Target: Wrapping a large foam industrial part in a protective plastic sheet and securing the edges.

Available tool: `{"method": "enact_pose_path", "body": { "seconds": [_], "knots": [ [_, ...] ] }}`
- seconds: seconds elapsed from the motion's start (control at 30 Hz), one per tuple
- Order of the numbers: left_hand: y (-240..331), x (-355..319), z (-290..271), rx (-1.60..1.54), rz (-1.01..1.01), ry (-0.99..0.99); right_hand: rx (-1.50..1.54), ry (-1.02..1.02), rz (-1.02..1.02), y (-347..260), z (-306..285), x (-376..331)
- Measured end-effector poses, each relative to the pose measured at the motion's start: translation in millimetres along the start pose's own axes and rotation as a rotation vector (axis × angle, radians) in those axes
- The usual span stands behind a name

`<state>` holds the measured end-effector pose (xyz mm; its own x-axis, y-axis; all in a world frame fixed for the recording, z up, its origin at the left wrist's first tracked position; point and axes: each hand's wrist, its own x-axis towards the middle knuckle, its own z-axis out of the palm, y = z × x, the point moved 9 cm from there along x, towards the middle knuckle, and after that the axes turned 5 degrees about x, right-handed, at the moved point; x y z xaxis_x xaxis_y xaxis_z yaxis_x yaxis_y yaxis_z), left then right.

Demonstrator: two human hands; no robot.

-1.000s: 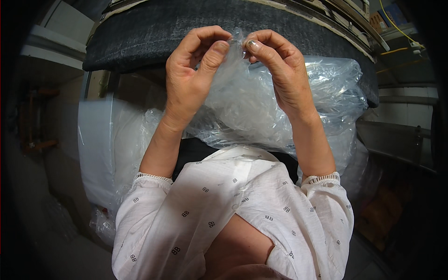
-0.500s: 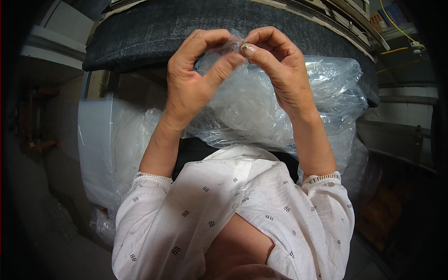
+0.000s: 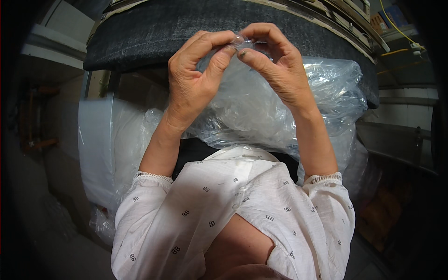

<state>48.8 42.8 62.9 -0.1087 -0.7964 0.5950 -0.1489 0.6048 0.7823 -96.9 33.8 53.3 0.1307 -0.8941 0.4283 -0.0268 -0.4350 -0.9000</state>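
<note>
Dim workroom, dark toward the edges; dark grey cloth-covered board (image 3: 149, 42) spans far side, w/ metal rails (image 3: 354, 25) behind it at far right; yellow cord (image 3: 394, 25) hangs far right, nr a blue box (image 3: 395, 14); clear plastic film (image 3: 254, 105) sits centre, crumpled & shiny, btwn person's body & board, spreading right past the R forearm; its gathered top edge is up at far centre, btwn both hands, in front of the board.

L hand (image 3: 195, 77): thumb & forefinger tips narrow, pinching a bit of the film edge; R hand (image 3: 279, 67) opp. it, just beside, thumb & bent forefinger slightly apart around same bit of film; can't tell if R tips grip it or only touch; other R fingers curl behind, partly hidden.

Pale smooth plastic sheet (image 3: 95, 144) hangs at left, more crinkled film next to it; brownish frame (image 3: 39, 142) farther left, in shadow; white blouse (image 3: 224, 200) w/ small dark motifs at near side; black cloth (image 3: 192, 151) shows at the lap, under film.
</note>
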Motion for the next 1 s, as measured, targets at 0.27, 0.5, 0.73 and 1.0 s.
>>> {"method": "enact_pose_path", "body": {
  "seconds": [0.27, 0.5, 0.73, 1.0],
  "knots": [
    [-5, 0, -5, 0.027, -0.034, 0.02, 0.218, 0.024, 0.18, 7, -1, -2],
    [11, -11, 0, 0.18, 0.088, 0.153, -0.199, 0.187, -0.085, -11, -18, -12],
    [27, -27, 28, 0.35, 0.399, 0.185, -0.124, 0.221, 0.051, -15, -15, -46],
    [29, -34, 50, 0.414, 0.436, 0.126, 0.456, 0.326, 0.364, 26, -22, -60]
  ]
}}
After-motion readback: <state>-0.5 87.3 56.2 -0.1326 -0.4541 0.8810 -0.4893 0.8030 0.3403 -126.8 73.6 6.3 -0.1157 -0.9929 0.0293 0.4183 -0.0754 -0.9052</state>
